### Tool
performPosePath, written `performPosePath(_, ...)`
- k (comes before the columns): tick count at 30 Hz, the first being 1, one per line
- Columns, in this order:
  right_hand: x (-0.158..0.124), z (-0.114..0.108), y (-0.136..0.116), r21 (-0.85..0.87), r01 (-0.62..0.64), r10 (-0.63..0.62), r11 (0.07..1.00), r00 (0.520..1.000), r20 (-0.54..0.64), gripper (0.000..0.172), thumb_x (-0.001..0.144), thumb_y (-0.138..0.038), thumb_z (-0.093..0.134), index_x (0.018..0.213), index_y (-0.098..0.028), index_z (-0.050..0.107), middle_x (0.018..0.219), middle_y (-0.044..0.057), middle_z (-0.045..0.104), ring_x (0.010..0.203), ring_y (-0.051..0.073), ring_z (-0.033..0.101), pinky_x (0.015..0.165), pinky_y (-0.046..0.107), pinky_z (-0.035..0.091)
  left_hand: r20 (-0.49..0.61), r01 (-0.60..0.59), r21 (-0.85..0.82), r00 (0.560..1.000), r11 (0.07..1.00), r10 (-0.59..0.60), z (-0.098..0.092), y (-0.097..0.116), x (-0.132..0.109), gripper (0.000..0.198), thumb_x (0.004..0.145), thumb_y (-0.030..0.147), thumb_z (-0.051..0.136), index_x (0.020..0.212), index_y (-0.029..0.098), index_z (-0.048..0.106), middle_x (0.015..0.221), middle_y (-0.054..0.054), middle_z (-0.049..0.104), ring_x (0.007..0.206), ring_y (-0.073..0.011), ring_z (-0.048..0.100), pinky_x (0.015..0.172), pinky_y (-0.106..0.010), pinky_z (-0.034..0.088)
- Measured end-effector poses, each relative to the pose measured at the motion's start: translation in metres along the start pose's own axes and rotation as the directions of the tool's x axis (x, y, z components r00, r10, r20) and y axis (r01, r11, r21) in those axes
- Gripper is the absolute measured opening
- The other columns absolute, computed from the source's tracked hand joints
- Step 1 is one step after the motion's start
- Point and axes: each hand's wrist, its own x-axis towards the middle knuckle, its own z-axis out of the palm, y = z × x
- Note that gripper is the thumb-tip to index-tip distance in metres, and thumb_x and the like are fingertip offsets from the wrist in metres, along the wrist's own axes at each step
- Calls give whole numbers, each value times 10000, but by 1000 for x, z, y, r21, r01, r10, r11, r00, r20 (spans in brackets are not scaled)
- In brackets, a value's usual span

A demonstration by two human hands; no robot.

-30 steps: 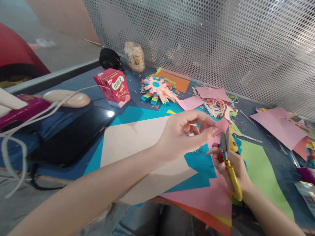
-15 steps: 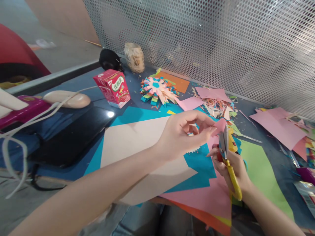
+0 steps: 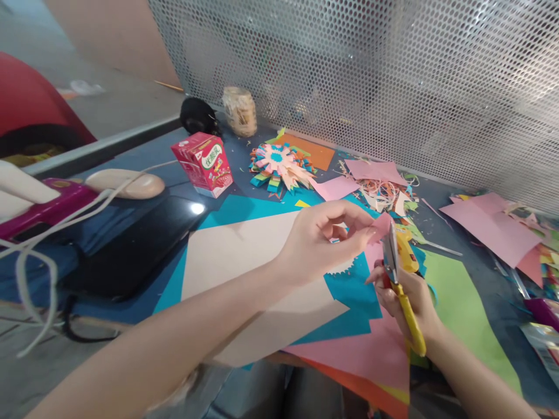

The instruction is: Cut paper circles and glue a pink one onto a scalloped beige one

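Note:
Between the thumb and fingers of my left hand is a small piece of pink paper. My right hand grips scissors with yellow handles, their blades pointing up at the right edge of that piece. Whether the blades have paper between them I cannot make out. Below my hands lie a large cream sheet, blue paper and pink paper. A layered paper flower in blue, pink, cream and orange sits farther back.
A red drink carton, a black phone, a pale computer mouse and white cables lie left. Paper shreds, a yellow glue gun and a green sheet are on the right. A perforated metal screen stands behind.
The camera view has tilted slightly. Both hands keep their holds, and the scissor blades have shifted a little against the pink piece's edge.

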Motion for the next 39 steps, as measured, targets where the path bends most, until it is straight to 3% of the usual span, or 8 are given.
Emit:
performPosePath(14, 0, 4, 4, 18, -68, 68, 998, 997, -19, 528, 906, -652, 368, 808, -183, 591, 509, -48, 369, 387, 90, 318, 370, 229, 316, 21, 33, 70, 999, 997, -34, 1, -6, -2, 124, 720, 232, 675, 658, 158, 597, 640, 6, 589, 545, -80, 505, 478, -201, 406)
performPosePath(21, 3, 2, -2, -58, 3, -4, 998, 1000, -30, 440, 925, -559, 403, 801, -179, 587, 549, -20, 489, 383, 89, 412, 379, 222, 356, 129, 93, 176, 985, 980, -117, 1, -5, -4, 229, 766, 297, 643, 607, 150, 568, 629, -10, 592, 577, -99, 529, 480, -204, 392)
performPosePath(24, 3, 0, -3, -85, 35, -37, 996, 999, -24, 402, 927, -520, 419, 804, -177, 589, 511, -40, 464, 376, 90, 411, 389, 222, 365, 170, 120, 180, 974, 976, -151, 1, -5, -4, 314, 778, 362, 651, 581, 154, 523, 607, -8, 562, 567, -96, 500, 464, -212, 352)
performPosePath(29, 2, 2, 1, -44, 6, -7, 999, 1000, -19, 393, 933, -512, 410, 824, -181, 592, 526, -39, 474, 384, 93, 411, 387, 224, 361, 223, 115, 93, 966, 989, -133, 0, -3, -4, 401, 868, 481, 569, 658, 141, 594, 606, -7, 551, 554, -86, 468, 492, -226, 352)
performPosePath(34, 1, 3, 1, -33, 5, -6, 999, 1000, -30, 383, 925, -509, 431, 797, -182, 584, 534, -28, 501, 370, 92, 426, 377, 225, 370, 289, 105, 143, 947, 984, -143, -2, -7, -4, 486, 876, 564, 523, 681, 132, 632, 625, -18, 569, 531, -81, 455, 474, -225, 330)
performPosePath(39, 0, 3, 4, -39, -25, 24, 999, 999, -31, 395, 926, -520, 431, 788, -183, 584, 500, -35, 473, 351, 98, 434, 376, 230, 380, 223, 86, 118, 968, 989, -111, -1, -6, -4, 448, 865, 545, 551, 717, 137, 663, 639, -28, 598, 527, -87, 464, 466, -224, 342)
